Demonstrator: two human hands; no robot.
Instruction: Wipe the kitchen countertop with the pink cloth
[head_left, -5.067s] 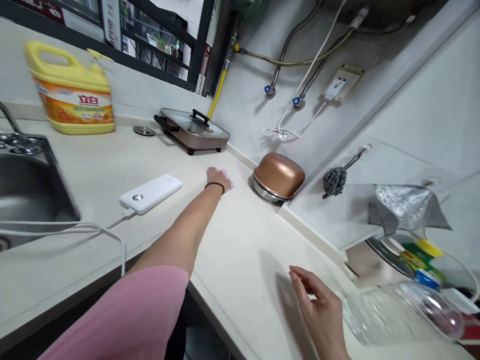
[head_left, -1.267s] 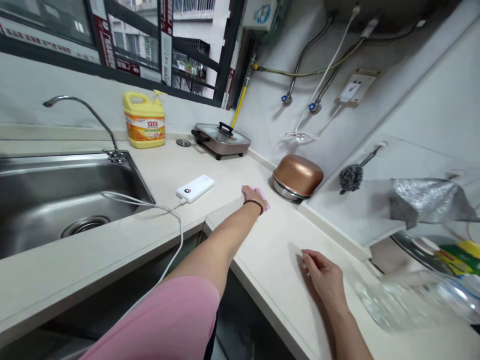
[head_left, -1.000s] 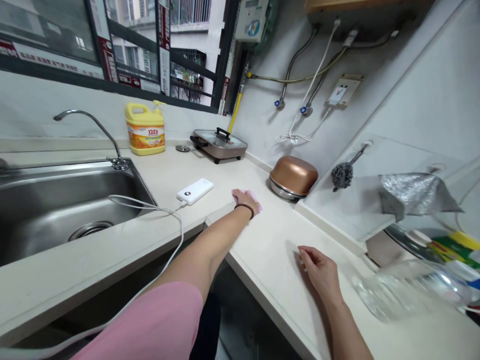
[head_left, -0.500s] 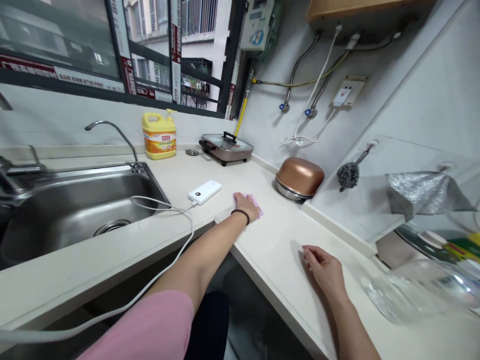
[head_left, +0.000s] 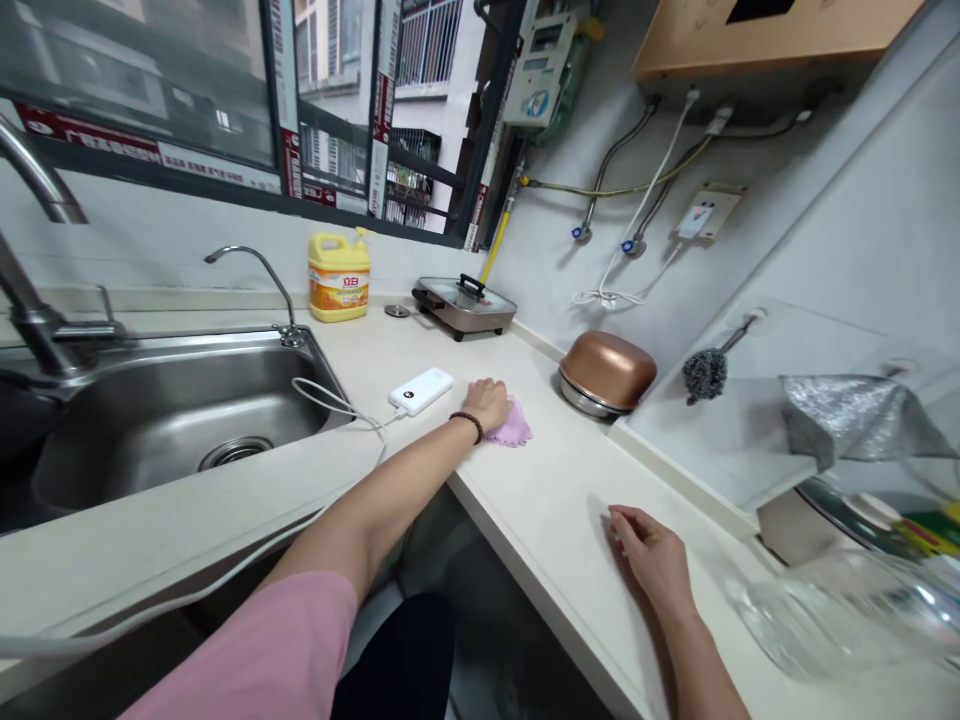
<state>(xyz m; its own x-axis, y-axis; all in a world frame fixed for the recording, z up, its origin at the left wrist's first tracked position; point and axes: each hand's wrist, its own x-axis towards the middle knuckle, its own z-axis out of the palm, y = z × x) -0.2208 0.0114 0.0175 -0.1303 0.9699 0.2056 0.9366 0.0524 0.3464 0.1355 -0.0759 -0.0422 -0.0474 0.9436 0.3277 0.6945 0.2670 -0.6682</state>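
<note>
My left hand (head_left: 487,401) presses on a pink cloth (head_left: 513,426) that lies on the white countertop. Its fingers are bent over one side of the cloth, and the scalloped edge spreads out to the right. A dark bead bracelet circles that wrist. Just left of the hand lies a white power bank (head_left: 421,390) with a white cable (head_left: 330,398) plugged into it. My right hand (head_left: 652,558) rests on the counter nearer to me, loosely curled, with a gap between thumb and fingers and nothing in it.
A steel sink (head_left: 187,405) is on the left. Yellow detergent jug (head_left: 339,280), lidded electric pan (head_left: 465,305) and copper-coloured pot (head_left: 609,368) stand along the wall. A clear glass vessel (head_left: 840,610) is at the right. The counter's front edge (head_left: 540,585) runs close to me.
My left hand has slid a little left toward the power bank, leaving more of the pink cloth showing at its right. The view has shifted slightly; my right hand stays on the counter.
</note>
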